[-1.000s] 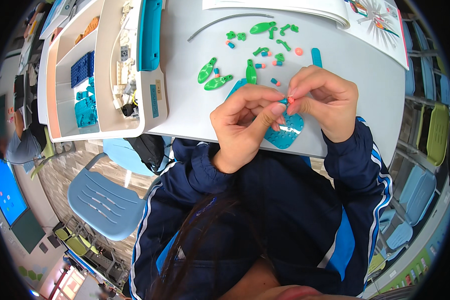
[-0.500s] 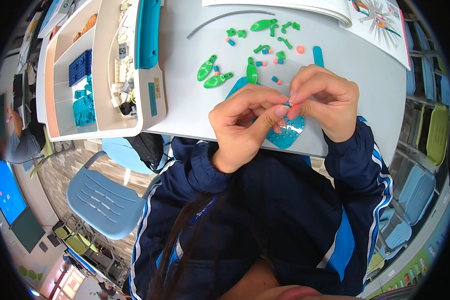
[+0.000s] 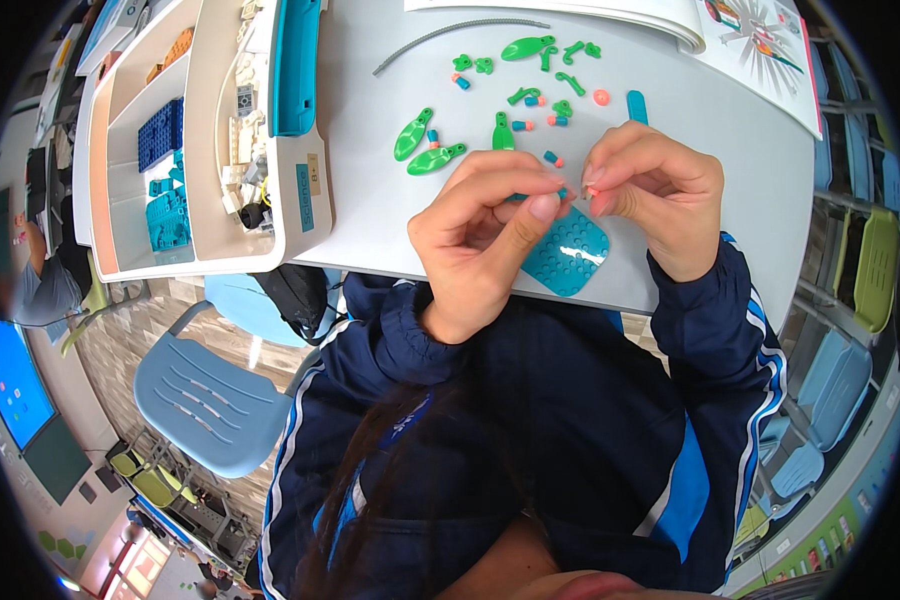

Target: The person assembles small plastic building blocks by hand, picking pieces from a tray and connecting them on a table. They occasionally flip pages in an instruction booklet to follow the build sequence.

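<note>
My left hand (image 3: 485,235) pinches a small teal toy brick piece (image 3: 563,192) between thumb and forefinger. A short gap away, my right hand (image 3: 660,190) has its fingertips closed on a tiny coral piece (image 3: 590,190), mostly covered by the fingers. Below both hands lies a teal studded plate (image 3: 575,262), partly hidden by the left hand. Just beyond the fingers, a blue-and-coral piece (image 3: 553,158) rests on the table. Several similar pieces lie farther off, along with green leaf pieces (image 3: 413,135) and a round coral piece (image 3: 600,97).
A white sorting tray (image 3: 310,215) with bricks in its compartments stands at the left. A grey flexible hose (image 3: 460,37) curves across the far table, and an open booklet (image 3: 760,60) lies at the far right. To the right of the leaves is a teal bar (image 3: 636,106).
My hands have drawn apart, and the teal and coral pieces that were together at the fingertips are now separate. More of the studded plate shows.
</note>
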`<state>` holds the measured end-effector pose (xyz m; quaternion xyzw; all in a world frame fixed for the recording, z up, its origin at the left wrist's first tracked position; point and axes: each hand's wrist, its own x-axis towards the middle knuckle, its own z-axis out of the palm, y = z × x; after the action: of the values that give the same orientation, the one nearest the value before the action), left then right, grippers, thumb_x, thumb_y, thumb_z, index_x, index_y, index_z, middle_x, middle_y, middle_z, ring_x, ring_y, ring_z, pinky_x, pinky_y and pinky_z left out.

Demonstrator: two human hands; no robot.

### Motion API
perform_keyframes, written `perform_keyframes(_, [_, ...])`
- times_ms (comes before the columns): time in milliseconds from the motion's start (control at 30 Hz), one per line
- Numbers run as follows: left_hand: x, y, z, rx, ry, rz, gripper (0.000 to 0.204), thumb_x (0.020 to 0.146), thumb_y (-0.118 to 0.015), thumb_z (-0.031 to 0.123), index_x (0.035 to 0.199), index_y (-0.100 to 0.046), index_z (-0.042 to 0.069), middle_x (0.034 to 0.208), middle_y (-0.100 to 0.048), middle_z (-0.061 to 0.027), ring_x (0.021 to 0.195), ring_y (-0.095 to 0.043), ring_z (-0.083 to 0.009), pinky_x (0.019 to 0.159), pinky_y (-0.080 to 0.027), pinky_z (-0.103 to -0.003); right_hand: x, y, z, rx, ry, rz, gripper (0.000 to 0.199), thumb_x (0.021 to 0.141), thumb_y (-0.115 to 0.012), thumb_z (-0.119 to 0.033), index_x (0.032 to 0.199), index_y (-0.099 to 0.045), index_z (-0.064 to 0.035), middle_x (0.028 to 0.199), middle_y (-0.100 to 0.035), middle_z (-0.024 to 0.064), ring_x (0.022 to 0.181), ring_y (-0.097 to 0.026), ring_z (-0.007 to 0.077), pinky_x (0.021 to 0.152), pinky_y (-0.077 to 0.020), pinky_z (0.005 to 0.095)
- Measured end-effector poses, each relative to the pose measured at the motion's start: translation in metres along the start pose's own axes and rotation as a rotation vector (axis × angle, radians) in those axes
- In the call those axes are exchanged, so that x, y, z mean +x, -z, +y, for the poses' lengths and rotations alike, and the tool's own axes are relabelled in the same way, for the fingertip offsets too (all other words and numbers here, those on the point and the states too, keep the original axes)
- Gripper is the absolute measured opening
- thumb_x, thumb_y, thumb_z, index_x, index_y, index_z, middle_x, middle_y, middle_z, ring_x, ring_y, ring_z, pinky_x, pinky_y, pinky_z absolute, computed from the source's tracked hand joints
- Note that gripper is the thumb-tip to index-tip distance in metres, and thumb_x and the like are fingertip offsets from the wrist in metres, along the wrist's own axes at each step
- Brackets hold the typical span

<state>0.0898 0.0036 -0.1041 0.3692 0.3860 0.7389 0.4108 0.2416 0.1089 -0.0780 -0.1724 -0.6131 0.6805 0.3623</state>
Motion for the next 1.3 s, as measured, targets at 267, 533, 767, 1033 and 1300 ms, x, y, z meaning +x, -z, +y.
perform_keyframes(267, [0.002, -0.004, 0.005, -0.007, 0.047, 0.003, 0.016, 0.092, -0.064, -0.004, 0.108, -0.068, -0.006, 0.099, -0.066, -0.0141, 0.091, -0.068, -0.0202, 0.081, -0.056, -0.028, 0.0, 0.001, 0.002, 0.039, 0.008, 0.012, 0.017, 0.08, -0.072, 0.011, 0.096, -0.067, 0.005, 0.094, -0.066, 0.0126, 0.085, -0.068, 0.0195, 0.079, -0.0566, 0.0298])
perform_keyframes(533, [-0.002, -0.011, 0.008, -0.04, 0.138, 0.037, 0.014, 0.094, -0.065, 0.003, 0.104, -0.06, -0.006, 0.096, -0.066, -0.0136, 0.084, -0.065, -0.015, 0.075, -0.054, -0.026, 0.001, -0.001, 0.002, -0.022, -0.007, 0.0, 0.015, 0.078, -0.071, 0.014, 0.09, -0.068, 0.0041, 0.093, -0.065, 0.0127, 0.082, -0.067, 0.02, 0.077, -0.057, 0.03])
perform_keyframes(767, [-0.002, -0.002, 0.001, -0.007, 0.069, -0.088, 0.005, 0.094, -0.06, -0.005, 0.099, -0.058, -0.005, 0.094, -0.066, -0.0128, 0.082, -0.065, -0.0142, 0.074, -0.054, -0.025, -0.002, -0.003, 0.008, 0.107, -0.07, -0.053, 0.016, 0.075, -0.07, 0.017, 0.085, -0.068, 0.0036, 0.092, -0.063, 0.0135, 0.078, -0.068, 0.0206, 0.071, -0.0596, 0.031])
perform_keyframes(1033, [-0.004, -0.002, 0.004, 0.081, 0.108, -0.039, 0.004, 0.091, -0.064, -0.006, 0.089, -0.061, -0.006, 0.088, -0.067, -0.0142, 0.076, -0.064, -0.0148, 0.069, -0.054, -0.025, -0.001, -0.007, -0.001, -0.04, -0.11, -0.028, 0.016, 0.075, -0.064, 0.019, 0.073, -0.065, 0.0041, 0.088, -0.063, 0.0121, 0.073, -0.069, 0.0197, 0.07, -0.0597, 0.0299])
perform_keyframes(1300, [-0.005, -0.006, 0.002, 0.23, 0.094, -0.017, 0.01, 0.088, -0.059, -0.015, 0.088, -0.064, -0.005, 0.083, -0.069, -0.0092, 0.074, -0.064, -0.0112, 0.07, -0.053, -0.024, -0.002, -0.003, -0.001, -0.359, 0.03, -0.102, 0.017, 0.074, -0.059, 0.019, 0.071, -0.063, 0.0026, 0.088, -0.064, 0.0095, 0.071, -0.068, 0.0171, 0.074, -0.0575, 0.0296])
